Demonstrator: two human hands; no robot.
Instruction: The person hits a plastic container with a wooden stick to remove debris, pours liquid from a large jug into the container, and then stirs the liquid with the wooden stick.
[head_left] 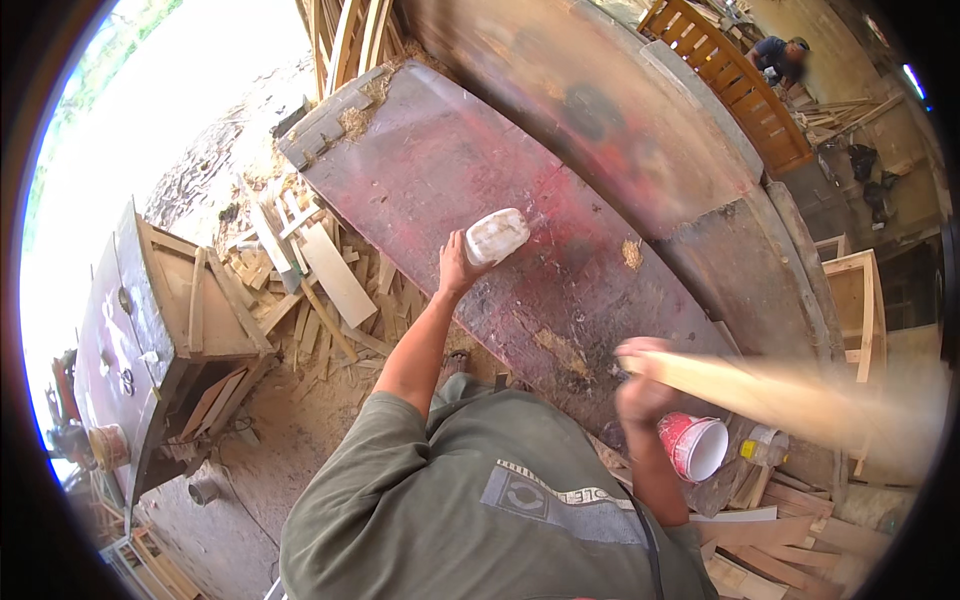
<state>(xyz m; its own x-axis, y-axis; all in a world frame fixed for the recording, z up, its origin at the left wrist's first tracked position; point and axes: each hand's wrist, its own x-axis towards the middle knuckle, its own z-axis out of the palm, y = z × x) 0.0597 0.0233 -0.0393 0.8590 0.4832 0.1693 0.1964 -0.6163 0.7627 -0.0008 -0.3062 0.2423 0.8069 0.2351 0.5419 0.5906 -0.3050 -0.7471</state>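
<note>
My left hand [458, 262] grips a white plastic bottle [497, 236] at twelve o'clock; my right hand [640, 385], at three, clutches a pale wooden plank [780, 395].

- bottle [497, 236]: milky white, translucent, smudged with yellowish grime
- tabletop [470, 170]: worn dark red, patchy, grey-brown scuffs, bare spots where the paint has flaked off
- wood strip [780, 395]: pale yellow-tan, blurred
- cup [692, 446]: red outside with white marks, white inside
- shirt [440, 510]: olive green, grey-white print panel on the chest
- sawdust clump [631, 253]: light tan against the red
- offcuts [320, 270]: pale cream to light brown, lying on brown dirt
- side machine [110, 340]: faded red top, grey-brown wooden frame
- slatted frame [735, 85]: orange-brown
- small container [765, 447]: clear with yellow cap
</note>
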